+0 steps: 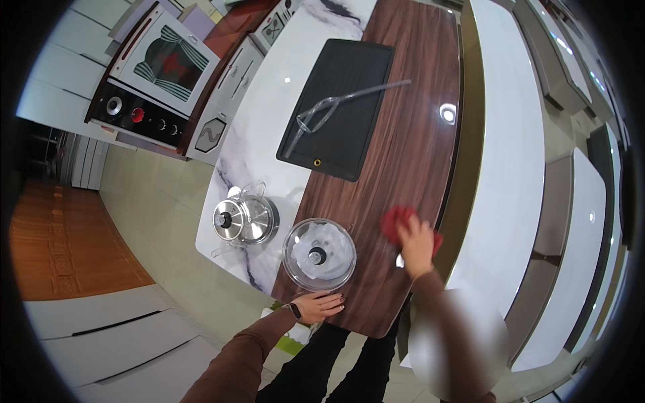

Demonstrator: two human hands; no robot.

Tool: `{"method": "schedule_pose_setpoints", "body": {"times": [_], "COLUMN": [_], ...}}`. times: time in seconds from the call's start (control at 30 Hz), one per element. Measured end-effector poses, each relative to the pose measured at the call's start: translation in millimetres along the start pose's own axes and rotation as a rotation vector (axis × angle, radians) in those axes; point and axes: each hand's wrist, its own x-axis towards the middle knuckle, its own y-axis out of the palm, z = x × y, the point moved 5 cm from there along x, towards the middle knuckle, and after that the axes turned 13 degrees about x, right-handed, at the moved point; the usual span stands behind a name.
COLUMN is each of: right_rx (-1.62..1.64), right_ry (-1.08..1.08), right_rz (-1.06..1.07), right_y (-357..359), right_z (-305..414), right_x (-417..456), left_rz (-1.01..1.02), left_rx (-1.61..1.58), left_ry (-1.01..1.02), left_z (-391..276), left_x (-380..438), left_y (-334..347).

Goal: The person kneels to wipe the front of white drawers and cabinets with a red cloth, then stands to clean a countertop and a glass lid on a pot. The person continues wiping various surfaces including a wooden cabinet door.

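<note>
My right hand (417, 244) presses a red cloth (398, 224) onto the brown wood-grain tabletop (375, 252) close to its right edge. At the near end of the table, my left hand (318, 307) lies flat with fingers apart, holding nothing. Just beyond it stands a round glass bowl with a glass lid (320, 252) and a knobbed top; something whitish shows inside. To its left, on the white marbled part (262, 126), is a clear glass pot with a steel-and-glass lid (247, 219). Farther away, a clear bent plastic tube (332, 103) lies across a black board (342, 70).
A white oven-like unit with knobs (161, 65) stands beyond the table at the upper left. Long white counters (509, 126) run along the right side. White drawers (111, 342) and an orange-brown wooden panel (65, 242) are at the lower left.
</note>
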Motion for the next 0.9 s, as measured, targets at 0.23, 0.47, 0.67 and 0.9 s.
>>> {"method": "schedule_pose_setpoints", "body": {"times": [0.23, 0.47, 0.67, 0.9], "right_rx": [0.209, 0.035, -0.072, 0.023], "right_ry": [-0.410, -0.530, -0.213, -0.058], "right_rz": [0.355, 0.348, 0.037, 0.125], "right_y": [-1.8, -19.5, -35.6, -5.5], "right_z": [78.8, -12.2, -102.9, -40.0], "right_x": [-109.0, -3.2, 103.7, 51.5], "left_rz": [-0.033, 0.209, 0.464, 0.460], "left_rx": [-0.120, -0.330, 0.109, 0.238], "left_ry": [-0.309, -0.825, -0.946, -0.955], "left_z": [-16.7, 16.9, 12.8, 7.1], "left_x": [43.5, 137.1, 174.4, 171.6], "left_y": [-4.8, -56.3, -35.7, -22.1]}}
